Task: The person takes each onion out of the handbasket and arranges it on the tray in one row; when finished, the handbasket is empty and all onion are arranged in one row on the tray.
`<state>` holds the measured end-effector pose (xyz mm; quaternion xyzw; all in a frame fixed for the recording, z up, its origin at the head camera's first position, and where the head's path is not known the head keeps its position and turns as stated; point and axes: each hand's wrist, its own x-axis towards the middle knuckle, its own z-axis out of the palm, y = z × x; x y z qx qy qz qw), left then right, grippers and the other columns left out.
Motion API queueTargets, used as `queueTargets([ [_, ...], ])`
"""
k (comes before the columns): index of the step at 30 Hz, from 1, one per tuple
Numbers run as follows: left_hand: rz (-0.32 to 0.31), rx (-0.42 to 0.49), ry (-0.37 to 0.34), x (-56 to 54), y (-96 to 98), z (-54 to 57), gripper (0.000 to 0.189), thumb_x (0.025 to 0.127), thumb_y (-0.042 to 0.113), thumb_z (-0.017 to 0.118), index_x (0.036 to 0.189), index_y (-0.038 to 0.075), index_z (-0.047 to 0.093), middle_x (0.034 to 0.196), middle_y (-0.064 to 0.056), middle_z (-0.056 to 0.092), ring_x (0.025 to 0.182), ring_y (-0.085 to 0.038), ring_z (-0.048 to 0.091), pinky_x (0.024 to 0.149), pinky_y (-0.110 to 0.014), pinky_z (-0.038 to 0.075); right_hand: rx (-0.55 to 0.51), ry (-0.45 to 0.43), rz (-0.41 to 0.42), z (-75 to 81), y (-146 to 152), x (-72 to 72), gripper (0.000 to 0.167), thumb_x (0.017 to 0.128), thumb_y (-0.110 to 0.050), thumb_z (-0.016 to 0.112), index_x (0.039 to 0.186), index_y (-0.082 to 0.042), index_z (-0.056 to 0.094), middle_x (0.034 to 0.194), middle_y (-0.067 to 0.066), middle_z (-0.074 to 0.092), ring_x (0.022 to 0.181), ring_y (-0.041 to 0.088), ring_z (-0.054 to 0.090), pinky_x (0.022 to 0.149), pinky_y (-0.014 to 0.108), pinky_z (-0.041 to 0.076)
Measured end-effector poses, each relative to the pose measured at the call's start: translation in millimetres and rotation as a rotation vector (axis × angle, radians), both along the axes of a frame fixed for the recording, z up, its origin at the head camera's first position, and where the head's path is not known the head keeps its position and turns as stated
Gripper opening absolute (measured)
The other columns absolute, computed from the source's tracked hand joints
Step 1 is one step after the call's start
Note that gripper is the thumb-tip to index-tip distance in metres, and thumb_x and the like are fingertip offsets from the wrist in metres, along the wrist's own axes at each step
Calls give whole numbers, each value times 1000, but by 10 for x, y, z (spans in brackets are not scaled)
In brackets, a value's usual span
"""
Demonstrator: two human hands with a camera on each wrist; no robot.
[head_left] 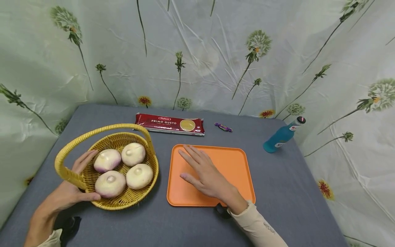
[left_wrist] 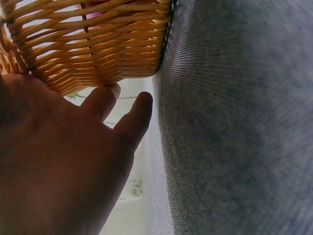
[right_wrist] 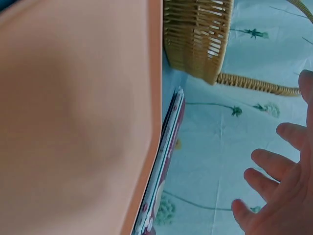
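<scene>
A yellow wicker basket (head_left: 135, 202) with a tall handle stands at the left of the table. Inside it lie several white, purple-tinged turnip-like vegetables (head_left: 110, 184). My left hand (head_left: 69, 193) touches the basket's left side, thumb near the front rim and fingers extended along the outer wall. In the left wrist view the palm lies close to the weave. An orange rectangular tray (head_left: 237, 171) lies right of the basket. Above it hovers my right hand (head_left: 205, 171), fingers extended and holding nothing; the right wrist view also shows the fingers spread.
A red Primo Gusto spaghetti packet (head_left: 169, 124) lies behind the basket and tray. To its right is a small purple wrapped candy (head_left: 223, 127). A blue bottle (head_left: 280, 137) stands at the right. Flower-patterned curtain (head_left: 203, 61) closes off the table's back and sides.
</scene>
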<state>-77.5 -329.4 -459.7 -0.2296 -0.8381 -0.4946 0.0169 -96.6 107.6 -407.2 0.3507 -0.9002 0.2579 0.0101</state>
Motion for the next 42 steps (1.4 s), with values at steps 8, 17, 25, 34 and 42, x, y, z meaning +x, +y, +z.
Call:
queueTargets([
  [8,7,-1,3,11,11,-5,135,51,2,94,161,7,15,164,-8,4,147,-1,1,105,-5,5,-36,-4,84,13,-200,-61,63,105,-45,48,160,-25,25,165,1,26,151,18,24,120,45,27],
  [17,0,-12,24,10,2,-7,132,54,8,94,161,6,16,163,-8,6,147,-2,2,105,-5,5,-109,-43,224,-16,-417,-126,62,102,-40,55,158,-23,32,160,-3,33,147,11,29,116,38,34],
  [25,8,-15,28,21,0,-6,134,51,6,95,160,5,17,163,-10,7,147,-2,4,106,-5,6,-131,-47,359,4,-645,-204,62,99,-35,63,154,-22,38,154,-3,41,144,8,32,116,29,32],
  [34,8,-13,26,12,16,-4,133,52,6,94,160,6,18,163,-9,8,147,-2,3,106,-5,6,-64,-103,427,9,-903,-325,59,98,-35,64,151,-17,45,153,-2,44,142,9,34,116,25,28],
  [42,13,-18,21,17,12,8,132,53,4,94,160,6,17,163,-10,7,147,-2,3,106,-5,7,-4,-153,474,-12,-1054,-483,60,97,-37,65,151,-19,45,152,-2,45,142,9,35,118,24,24],
])
